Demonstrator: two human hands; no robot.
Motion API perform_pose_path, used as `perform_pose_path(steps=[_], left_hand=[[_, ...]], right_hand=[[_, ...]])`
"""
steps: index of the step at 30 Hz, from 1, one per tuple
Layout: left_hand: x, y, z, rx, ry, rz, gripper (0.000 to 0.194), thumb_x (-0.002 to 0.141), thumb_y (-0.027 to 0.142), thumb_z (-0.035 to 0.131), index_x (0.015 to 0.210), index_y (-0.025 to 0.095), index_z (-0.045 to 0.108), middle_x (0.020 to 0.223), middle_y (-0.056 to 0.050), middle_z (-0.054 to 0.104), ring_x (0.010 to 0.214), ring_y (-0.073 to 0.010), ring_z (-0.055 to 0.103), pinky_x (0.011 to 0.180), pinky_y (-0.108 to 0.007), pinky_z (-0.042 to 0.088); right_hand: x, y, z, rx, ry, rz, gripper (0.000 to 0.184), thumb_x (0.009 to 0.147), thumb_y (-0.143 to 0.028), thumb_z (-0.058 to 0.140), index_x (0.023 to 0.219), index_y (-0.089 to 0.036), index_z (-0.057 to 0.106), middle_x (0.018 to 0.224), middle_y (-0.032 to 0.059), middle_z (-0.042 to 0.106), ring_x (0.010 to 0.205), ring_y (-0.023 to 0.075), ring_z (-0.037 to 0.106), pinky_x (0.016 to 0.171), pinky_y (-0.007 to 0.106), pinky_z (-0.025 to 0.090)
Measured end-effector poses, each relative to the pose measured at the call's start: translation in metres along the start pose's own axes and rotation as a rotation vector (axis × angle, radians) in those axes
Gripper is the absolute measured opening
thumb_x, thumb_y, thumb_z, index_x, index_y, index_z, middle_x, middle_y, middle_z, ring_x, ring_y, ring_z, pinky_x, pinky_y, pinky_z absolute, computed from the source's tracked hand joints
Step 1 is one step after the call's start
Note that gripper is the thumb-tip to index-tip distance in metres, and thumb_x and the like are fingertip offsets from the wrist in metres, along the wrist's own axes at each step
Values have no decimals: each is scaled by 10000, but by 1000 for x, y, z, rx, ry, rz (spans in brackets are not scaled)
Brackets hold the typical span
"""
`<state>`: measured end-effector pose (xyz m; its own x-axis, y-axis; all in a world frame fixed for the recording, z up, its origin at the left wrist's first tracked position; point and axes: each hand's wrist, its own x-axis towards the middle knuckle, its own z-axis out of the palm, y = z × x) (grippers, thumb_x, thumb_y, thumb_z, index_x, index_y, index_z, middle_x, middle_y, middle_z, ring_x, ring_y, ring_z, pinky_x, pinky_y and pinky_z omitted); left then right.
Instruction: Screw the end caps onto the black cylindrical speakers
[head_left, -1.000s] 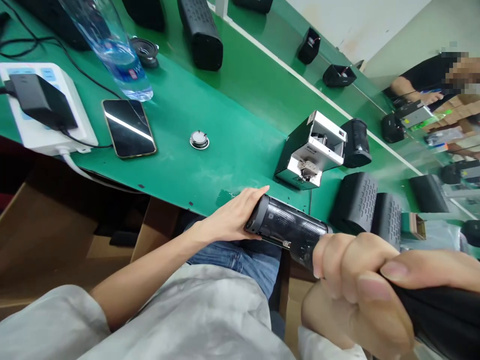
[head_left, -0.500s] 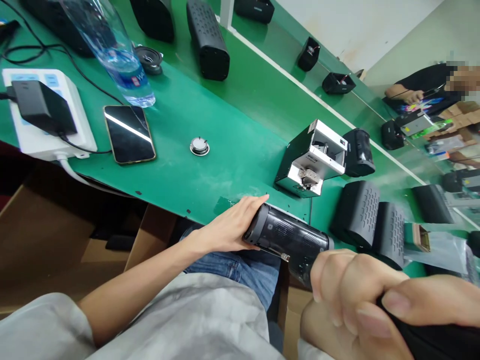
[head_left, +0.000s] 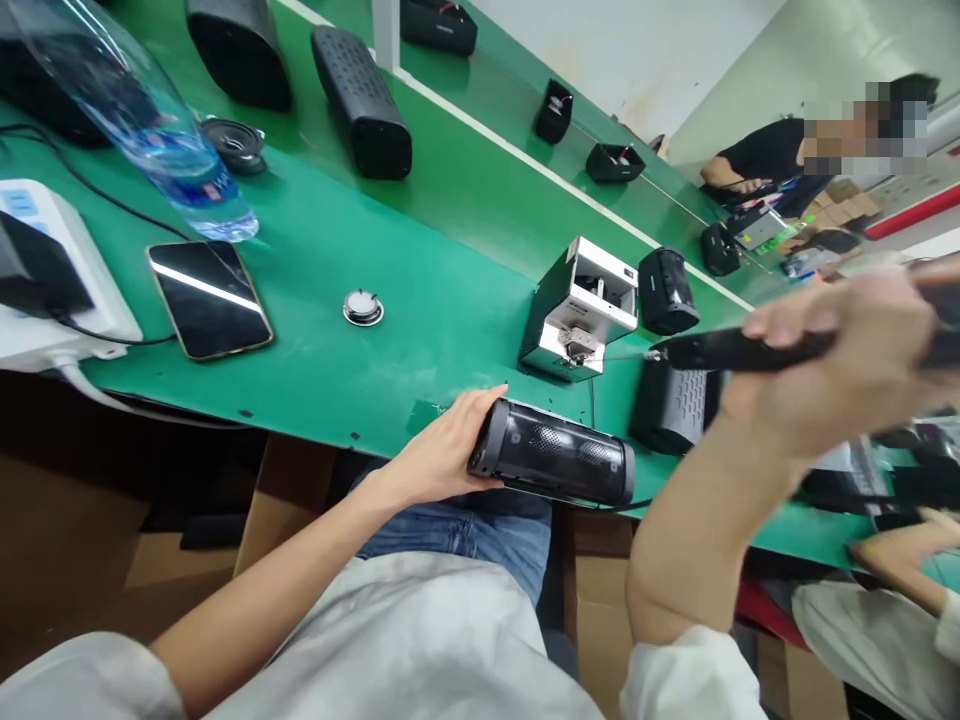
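My left hand (head_left: 452, 446) grips one end of a black speaker (head_left: 564, 456), which lies on its side at the table's near edge. Two patches of small holes show on its glossy face. Raised on the right, my right hand (head_left: 840, 345) is wrapped around a black electric screwdriver (head_left: 724, 350), somewhat blurred. The thin bit points left and reaches the front of the silver and black screw feeder (head_left: 581, 312). Whether a screw sits on the bit is too small to tell.
A small round metal part (head_left: 363, 307), a phone (head_left: 211, 299), a water bottle (head_left: 176, 165) and a white power strip (head_left: 71, 300) are on the green table (head_left: 300, 400). More speaker housings (head_left: 364, 105) stand farther back. A co-worker (head_left: 772, 155) sits across; another person's arm (head_left: 904, 555) shows at right.
My right hand has lifted the screwdriver up from beside the speaker to the screw feeder. My left hand still holds the speaker. The view has shifted to the right.
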<state>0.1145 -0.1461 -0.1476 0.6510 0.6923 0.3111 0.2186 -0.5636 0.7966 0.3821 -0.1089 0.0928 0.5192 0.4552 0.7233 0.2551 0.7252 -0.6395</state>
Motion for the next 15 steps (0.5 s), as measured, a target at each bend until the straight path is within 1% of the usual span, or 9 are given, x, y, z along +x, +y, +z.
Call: perform_pose_path(steps=[1, 3, 4, 6, 9, 10, 11, 13, 15], left_hand=[[0, 0, 0, 2, 3, 1, 1520, 762, 219, 1074, 1864, 363, 38, 1712, -237, 498, 1600, -518, 545, 1269, -757, 543], [0, 0, 0, 3, 6, 9, 1511, 769, 226, 1067, 1863, 365, 35, 1717, -234, 495, 1605, -515, 541, 1274, -753, 541], [1, 0, 0, 3, 6, 13, 1506, 773, 234, 1065, 1862, 367, 33, 1718, -232, 495, 1607, -514, 541, 1276, -751, 541], [1, 0, -1, 7, 4, 18, 1508, 775, 240, 1067, 1860, 366, 28, 1721, -232, 493, 1608, -512, 540, 1280, -748, 539], [1, 1, -1, 12, 4, 11, 1505, 773, 232, 1070, 1855, 357, 31, 1730, -239, 482, 1616, -510, 533, 1287, -744, 534], [1, 1, -2, 11, 5, 10, 1493, 779, 230, 1063, 1854, 355, 36, 1737, -240, 477, 1621, -508, 529, 1291, -740, 531], [1, 1, -2, 8, 8, 13, 1476, 790, 233, 1055, 1855, 354, 40, 1745, -240, 472, 1626, -506, 526, 1295, -738, 529], [2, 1, -2, 5, 15, 29, 1446, 812, 253, 1043, 1856, 348, 47, 1755, -242, 465, 1632, -505, 522, 1304, -737, 519], [2, 1, -2, 8, 20, 43, 1442, 814, 273, 1047, 1857, 332, 52, 1751, -252, 464, 1627, -510, 523, 1306, -738, 515]], right_hand=[[3, 16, 10, 4, 32, -105, 170, 878, -130, 630, 1017, -227, 625, 595, -125, 392, 441, 76, 440, 416, 190, 406], [5, 41, 27, -27, 79, -213, 135, 889, -108, 582, 976, -210, 599, 567, -136, 384, 403, 62, 394, 374, 187, 368], [5, 49, 32, -59, 76, -201, 130, 905, -99, 566, 949, -220, 574, 568, -137, 388, 394, 55, 386, 367, 185, 364], [5, 57, 37, -111, 78, -154, 187, 914, -55, 546, 931, -242, 544, 579, -133, 421, 390, 55, 393, 361, 188, 367], [8, 61, 36, -74, 56, -96, 233, 859, -15, 589, 898, -242, 557, 546, -142, 455, 372, 69, 398, 349, 188, 344], [9, 62, 34, -34, 27, -80, 216, 869, -11, 581, 901, -224, 573, 541, -144, 478, 374, 56, 416, 380, 159, 354], [9, 62, 33, 6, -17, -60, 187, 913, -24, 524, 902, -200, 585, 532, -143, 487, 376, 36, 448, 440, 128, 370], [9, 57, 30, 65, -92, -37, 259, 974, -55, 354, 895, -158, 578, 506, -144, 469, 376, -2, 478, 540, 129, 369], [5, 39, 23, 93, -118, -26, 309, 982, -41, 297, 903, -146, 577, 486, -142, 445, 376, -13, 479, 562, 132, 349]])
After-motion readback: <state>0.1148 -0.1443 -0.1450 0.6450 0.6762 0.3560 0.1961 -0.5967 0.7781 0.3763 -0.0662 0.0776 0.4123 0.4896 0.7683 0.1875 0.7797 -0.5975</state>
